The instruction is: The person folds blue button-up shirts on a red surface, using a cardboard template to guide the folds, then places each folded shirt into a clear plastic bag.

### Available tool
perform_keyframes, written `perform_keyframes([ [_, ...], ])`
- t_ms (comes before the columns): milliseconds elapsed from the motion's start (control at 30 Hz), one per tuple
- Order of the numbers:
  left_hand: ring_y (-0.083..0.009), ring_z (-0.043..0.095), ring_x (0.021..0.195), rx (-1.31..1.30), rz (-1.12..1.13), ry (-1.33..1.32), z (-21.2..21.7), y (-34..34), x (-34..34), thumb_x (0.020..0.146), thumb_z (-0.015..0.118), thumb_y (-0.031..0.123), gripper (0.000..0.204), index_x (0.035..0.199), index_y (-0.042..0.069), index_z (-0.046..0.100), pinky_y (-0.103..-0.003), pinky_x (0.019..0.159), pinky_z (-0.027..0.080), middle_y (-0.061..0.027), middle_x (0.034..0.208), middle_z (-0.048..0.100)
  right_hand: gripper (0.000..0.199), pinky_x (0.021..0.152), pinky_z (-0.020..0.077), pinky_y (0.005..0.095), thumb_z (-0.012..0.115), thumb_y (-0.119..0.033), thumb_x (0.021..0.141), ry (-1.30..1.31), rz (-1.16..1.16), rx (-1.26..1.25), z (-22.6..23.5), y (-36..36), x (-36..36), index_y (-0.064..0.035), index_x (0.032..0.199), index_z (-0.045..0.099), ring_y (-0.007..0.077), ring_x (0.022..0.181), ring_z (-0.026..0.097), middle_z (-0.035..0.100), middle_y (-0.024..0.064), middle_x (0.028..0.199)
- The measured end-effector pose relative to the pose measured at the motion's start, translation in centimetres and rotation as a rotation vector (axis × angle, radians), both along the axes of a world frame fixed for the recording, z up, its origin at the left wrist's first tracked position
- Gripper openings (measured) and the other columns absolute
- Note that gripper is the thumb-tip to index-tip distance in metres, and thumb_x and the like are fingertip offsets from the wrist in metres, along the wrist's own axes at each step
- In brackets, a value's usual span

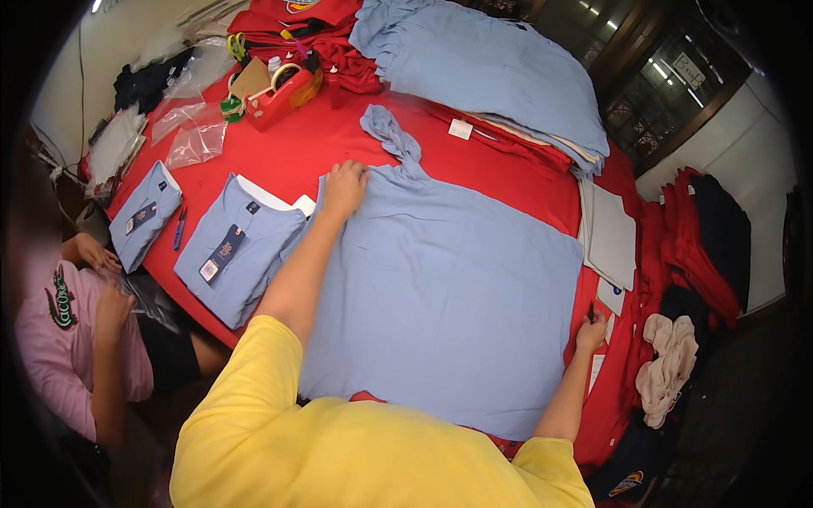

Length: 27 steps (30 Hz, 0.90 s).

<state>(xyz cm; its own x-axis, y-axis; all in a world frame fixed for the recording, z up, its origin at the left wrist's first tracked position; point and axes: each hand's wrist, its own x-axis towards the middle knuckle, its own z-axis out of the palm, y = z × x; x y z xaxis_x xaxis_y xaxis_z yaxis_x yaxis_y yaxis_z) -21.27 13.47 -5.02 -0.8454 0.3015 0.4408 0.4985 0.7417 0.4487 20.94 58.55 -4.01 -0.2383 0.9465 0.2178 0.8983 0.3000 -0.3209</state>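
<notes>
A light blue shirt (440, 288) lies spread out flat in front of me, one sleeve bunched at its far left corner. On its upper left edge rests my left hand (345, 190), fingers stretched over the fabric. My right hand (591, 334) is closed at the shirt's right side, beside white cards (611, 295). A small dark object (591, 313) sticks up from its fingers; its kind is too small to make out. Folded light blue shirts with tags (241, 245) lie left of my left forearm.
The table has a red cloth (279, 161). A red tape dispenser (279, 97) stands at the far left, near clear plastic bags (196, 144). A tall light blue garment stack (491, 68) sits at the back. Grey-white boards (608, 233) lie right. A co-worker's hands (106, 284) handle clear plastic at left.
</notes>
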Motion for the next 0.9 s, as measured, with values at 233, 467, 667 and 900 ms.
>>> perform_keyframes([
  [233, -0.032, 0.058, 0.097, 0.119, 0.031, 0.19, 2.1, 3.4, -6.4, 0.08, 0.062, 0.01, 0.022, 0.102, 0.012, 0.065, -0.045, 0.086, 0.047, -0.0074, 0.121, 0.059, 0.027, 0.094, 0.0417, 0.041, 0.049, 0.003, 0.082, 0.191, 0.661, 0.3, 2.0, -3.6, -10.9, -0.0033, 0.104, 0.063, 0.0329, 0.106, 0.053, 0.062, 0.0155, 0.107],
  [467, -0.0204, 0.063, 0.086, -0.284, -0.386, -0.659, 9.9, 2.1, -14.8, 0.081, 0.064, 0.016, 0.028, 0.108, 0.009, 0.062, -0.035, 0.077, 0.053, -0.0064, 0.108, 0.063, 0.038, 0.112, 0.0218, 0.0454, 0.047, -0.019, 0.095, -0.044, 0.723, 0.211, -1.1, -2.7, -14.2, -0.0078, 0.132, 0.05, 0.0298, 0.134, 0.034, 0.041, 0.0146, 0.142],
  [667, -0.028, 0.058, 0.11, 1.346, -0.62, -1.165, 12.7, 2.2, -14.8, 0.096, 0.05, 0.021, 0.032, 0.121, 0.002, 0.046, -0.041, 0.095, 0.049, -0.0135, 0.119, 0.056, 0.041, 0.113, 0.0192, 0.0459, 0.046, -0.022, 0.096, -0.088, 0.689, 0.216, -1.1, -3.1, -14.6, -0.0086, 0.134, 0.046, 0.029, 0.137, 0.03, 0.039, 0.0133, 0.144],
  [900, -0.0335, 0.045, 0.123, 0.476, -0.244, -0.325, 7.0, 5.0, -8.9, 0.09, 0.056, 0.025, 0.041, 0.127, 0.009, 0.049, -0.046, 0.1, 0.038, -0.0158, 0.133, 0.046, 0.041, 0.112, 0.0196, 0.0465, 0.046, -0.023, 0.096, -0.096, 0.675, 0.21, -0.8, -3.2, -14.8, -0.0096, 0.134, 0.046, 0.0285, 0.137, 0.03, 0.039, 0.0114, 0.145],
])
